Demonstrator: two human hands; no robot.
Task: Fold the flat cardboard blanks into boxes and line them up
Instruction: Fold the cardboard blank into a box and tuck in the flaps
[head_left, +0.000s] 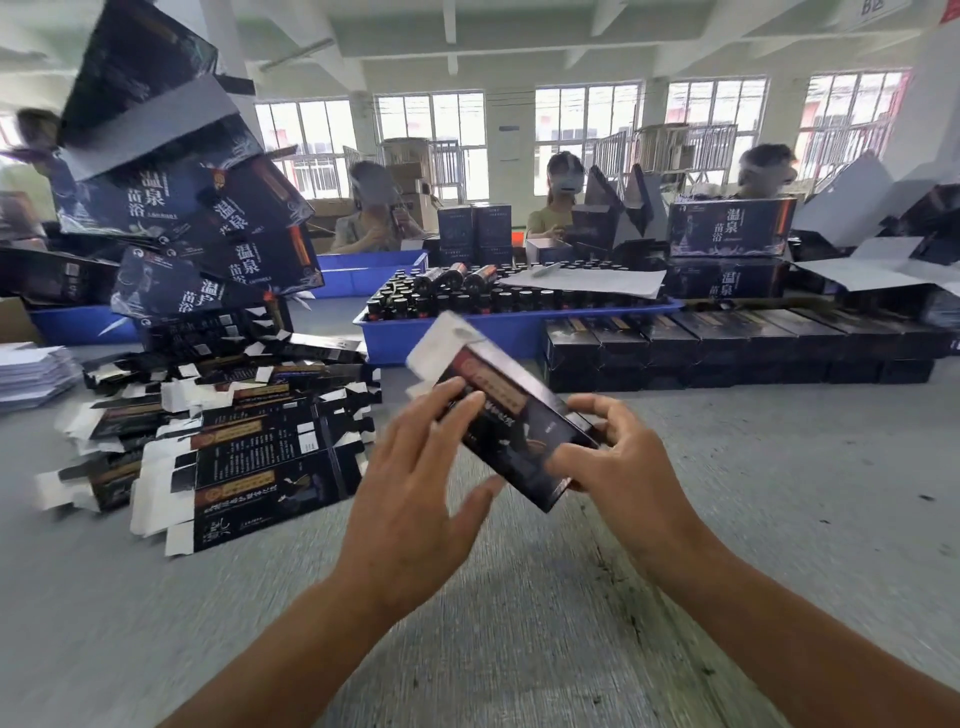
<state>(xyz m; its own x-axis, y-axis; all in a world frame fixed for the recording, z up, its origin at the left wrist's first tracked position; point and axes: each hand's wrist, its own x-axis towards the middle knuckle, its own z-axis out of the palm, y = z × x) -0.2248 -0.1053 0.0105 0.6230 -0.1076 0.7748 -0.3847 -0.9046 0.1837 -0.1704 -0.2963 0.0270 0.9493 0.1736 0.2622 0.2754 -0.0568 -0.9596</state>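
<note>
Cardboard, half formed: the box (511, 415) hangs in the air over the worktop (727, 493), near the middle of the view, tilted with its white end flap (447, 338) pointing toward 11 o'clock and its near end toward 5 o'clock. The right hand (618, 452) has its grip curled round that near end, thumb on top and fingers underneath. The left hand (415, 483) lies along the 9 o'clock side with fingers straight, fingertips touching the upper face and thumb reaching beneath; its grip is released rather than clenched. Both hands and the box are blurred.

At 9 o'clock a heap of flat blanks (244, 457) sprawls on the worktop. At 2 o'clock a row of finished boxes (737, 348) stands two layers deep, just in front of a blue tray (447, 338) of dark bottles (467, 301). Other people sit at 12 o'clock beyond it.

My reading is that the far end is still open, flap untucked. With only one hand truly grasping, a hard push on the flap could twist the sleeve back toward flat or crease a panel off its score line. A hurried tuck could bend the flap's edge instead of seating it. Placed askew, it would break the row's straight front.
</note>
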